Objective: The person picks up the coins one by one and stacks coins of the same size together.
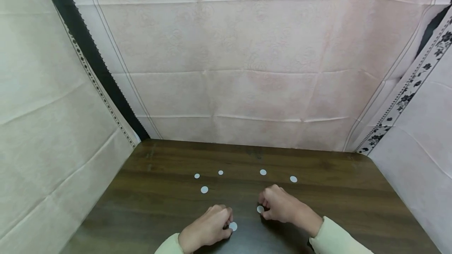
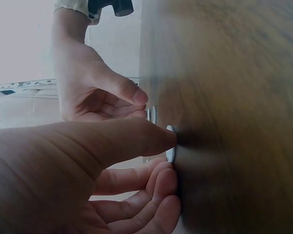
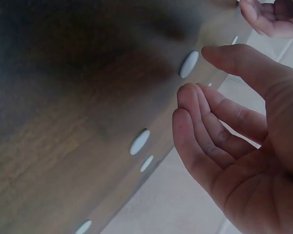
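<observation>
Near the table's front, my left hand [image 1: 208,226] pinches a small round white disc [image 1: 233,226] between thumb and forefinger. In the left wrist view that disc [image 2: 171,144] is at the tabletop, its edges at the thumb and forefinger. My right hand [image 1: 282,207] is low over the table, fingers bent, around a second white disc [image 1: 260,209]. The right wrist view has that disc [image 3: 189,64] on the wood, just beyond the parted thumb and fingertips, with a slight gap showing. Whether the right thumb touches its edge is hard to tell.
Several more white discs lie farther back on the brown wooden table [image 1: 159,203]: one disc [image 1: 204,189] left of centre, another disc [image 1: 263,172] behind my right hand, and a disc [image 1: 293,179] to the right. Pale cloth [image 1: 247,58] hangs behind and at both sides.
</observation>
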A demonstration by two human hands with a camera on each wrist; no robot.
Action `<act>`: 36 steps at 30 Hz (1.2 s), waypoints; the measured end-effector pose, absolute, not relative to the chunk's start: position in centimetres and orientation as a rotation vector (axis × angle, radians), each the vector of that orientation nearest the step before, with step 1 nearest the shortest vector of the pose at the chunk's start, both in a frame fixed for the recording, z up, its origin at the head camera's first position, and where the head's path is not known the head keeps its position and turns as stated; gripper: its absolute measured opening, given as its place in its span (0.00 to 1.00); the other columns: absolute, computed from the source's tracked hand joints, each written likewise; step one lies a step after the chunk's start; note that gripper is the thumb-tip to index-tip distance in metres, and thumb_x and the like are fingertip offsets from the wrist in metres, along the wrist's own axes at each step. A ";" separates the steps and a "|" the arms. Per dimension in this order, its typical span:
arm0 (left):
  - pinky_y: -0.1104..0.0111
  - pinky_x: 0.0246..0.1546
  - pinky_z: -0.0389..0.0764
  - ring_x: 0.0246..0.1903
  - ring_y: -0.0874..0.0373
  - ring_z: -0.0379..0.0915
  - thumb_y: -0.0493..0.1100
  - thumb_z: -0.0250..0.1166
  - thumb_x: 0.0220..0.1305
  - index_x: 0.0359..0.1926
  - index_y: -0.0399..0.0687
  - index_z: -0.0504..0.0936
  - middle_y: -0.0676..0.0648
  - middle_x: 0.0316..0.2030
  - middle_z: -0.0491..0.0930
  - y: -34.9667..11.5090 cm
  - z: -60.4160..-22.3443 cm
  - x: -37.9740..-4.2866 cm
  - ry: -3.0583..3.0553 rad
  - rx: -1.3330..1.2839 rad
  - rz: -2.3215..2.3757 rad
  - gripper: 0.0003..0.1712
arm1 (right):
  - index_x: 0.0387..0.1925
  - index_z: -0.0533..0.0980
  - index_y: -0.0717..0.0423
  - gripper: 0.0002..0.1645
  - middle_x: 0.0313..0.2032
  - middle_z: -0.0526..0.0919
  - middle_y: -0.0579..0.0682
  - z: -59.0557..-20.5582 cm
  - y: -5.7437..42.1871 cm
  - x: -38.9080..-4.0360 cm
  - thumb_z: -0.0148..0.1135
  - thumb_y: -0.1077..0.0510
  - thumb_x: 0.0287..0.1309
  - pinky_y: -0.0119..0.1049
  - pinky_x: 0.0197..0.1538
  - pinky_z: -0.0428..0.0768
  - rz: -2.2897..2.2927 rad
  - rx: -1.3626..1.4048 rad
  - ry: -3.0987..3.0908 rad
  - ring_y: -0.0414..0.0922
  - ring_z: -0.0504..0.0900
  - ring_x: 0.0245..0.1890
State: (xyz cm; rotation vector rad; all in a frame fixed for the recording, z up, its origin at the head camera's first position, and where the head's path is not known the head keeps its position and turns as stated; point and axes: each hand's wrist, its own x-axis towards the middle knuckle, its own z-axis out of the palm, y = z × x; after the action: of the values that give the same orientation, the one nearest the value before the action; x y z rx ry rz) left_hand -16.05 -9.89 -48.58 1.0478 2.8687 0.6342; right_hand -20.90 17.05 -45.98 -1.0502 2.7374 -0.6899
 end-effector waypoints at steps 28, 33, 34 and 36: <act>0.81 0.30 0.68 0.28 0.73 0.63 0.40 0.77 0.57 0.31 0.51 0.80 0.60 0.27 0.73 -9.8 -48.4 -15.9 2.887 1.064 0.567 0.11 | 0.27 0.85 0.57 0.05 0.21 0.83 0.41 -46.9 16.9 -22.7 0.76 0.64 0.52 0.24 0.27 0.77 -0.639 -1.141 2.666 0.26 0.74 0.21; 0.81 0.30 0.68 0.28 0.74 0.63 0.41 0.77 0.56 0.31 0.52 0.79 0.61 0.26 0.72 -9.8 -48.5 -16.0 2.892 1.078 0.556 0.11 | 0.24 0.81 0.56 0.06 0.13 0.67 0.35 -47.2 16.5 -22.5 0.72 0.65 0.51 0.25 0.19 0.67 -0.655 -1.057 2.647 0.27 0.63 0.12; 0.81 0.30 0.68 0.28 0.74 0.63 0.41 0.77 0.57 0.31 0.52 0.79 0.61 0.26 0.71 -9.8 -48.5 -16.0 2.893 1.078 0.555 0.11 | 0.24 0.81 0.56 0.06 0.13 0.66 0.35 -47.2 16.4 -22.5 0.72 0.65 0.50 0.25 0.19 0.65 -0.653 -1.043 2.648 0.28 0.62 0.11; 0.81 0.30 0.67 0.28 0.74 0.63 0.41 0.77 0.57 0.31 0.52 0.79 0.62 0.26 0.71 -9.8 -48.5 -16.0 2.892 1.075 0.552 0.11 | 0.23 0.81 0.56 0.06 0.14 0.67 0.36 -47.2 16.2 -22.5 0.71 0.65 0.49 0.25 0.19 0.64 -0.637 -1.021 2.657 0.28 0.61 0.11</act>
State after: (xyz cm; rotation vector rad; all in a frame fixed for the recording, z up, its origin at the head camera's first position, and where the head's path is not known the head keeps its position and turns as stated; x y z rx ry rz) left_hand -16.01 -9.82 -48.46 1.0748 2.8924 0.5518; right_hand -22.46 16.18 -47.23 -1.0206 2.6566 -0.6374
